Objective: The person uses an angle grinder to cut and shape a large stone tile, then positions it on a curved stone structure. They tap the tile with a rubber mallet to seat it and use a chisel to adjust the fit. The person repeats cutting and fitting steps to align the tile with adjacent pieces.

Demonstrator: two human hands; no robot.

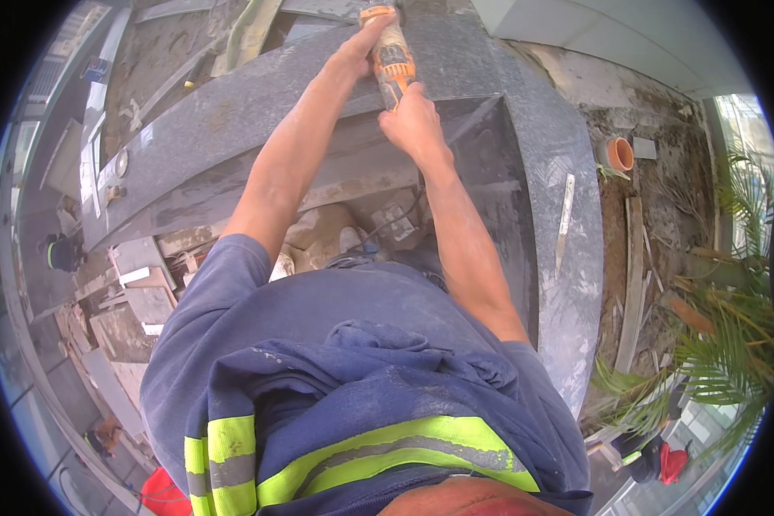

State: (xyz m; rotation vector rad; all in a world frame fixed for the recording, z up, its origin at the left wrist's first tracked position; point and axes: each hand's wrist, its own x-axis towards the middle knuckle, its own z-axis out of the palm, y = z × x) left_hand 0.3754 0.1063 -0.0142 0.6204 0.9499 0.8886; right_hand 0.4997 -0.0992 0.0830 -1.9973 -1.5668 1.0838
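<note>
Both my arms reach forward to an orange and grey angle grinder (394, 64) at the far edge of a grey stone slab (456, 64). My left hand (363, 47) is closed around its front part, close to the head. Its rear handle is in my right hand (415, 123), with the fingers wrapped round it. The grinder's disc, if it has one, is hidden. A dark cord (417, 193) hangs below my right forearm. Grey dust coats the slab and the tool.
On the right arm of the slab lies a thin pale strip (565, 219). Beyond it are an orange pipe end (619, 154), a wooden plank (632, 279) and palm fronds (722, 361). Small round pieces (121, 162) rest at the slab's left. Other people (649, 456) are at the edges.
</note>
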